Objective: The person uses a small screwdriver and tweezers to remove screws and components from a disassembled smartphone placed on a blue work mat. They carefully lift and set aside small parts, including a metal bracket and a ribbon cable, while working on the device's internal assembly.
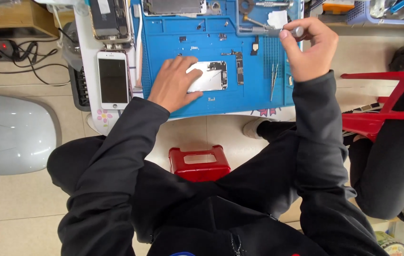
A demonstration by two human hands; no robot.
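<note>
A red stool (199,163) is standing nearest, just short of the blue mat (173,40). At the mat's near edge the left hand (176,84) is lying flat, fingers spread, pressing on an opened phone chassis (213,76). Tweezers (274,78) are lying right of it (little free mat between). At the mat's far right, the right hand (307,47) is pinching a metal screwdriver (270,31). A white phone (113,79) is resting left of the mat.

A white phone (113,79) lies left of the blue mat (211,38); tweezers (273,78) rest right.
</note>
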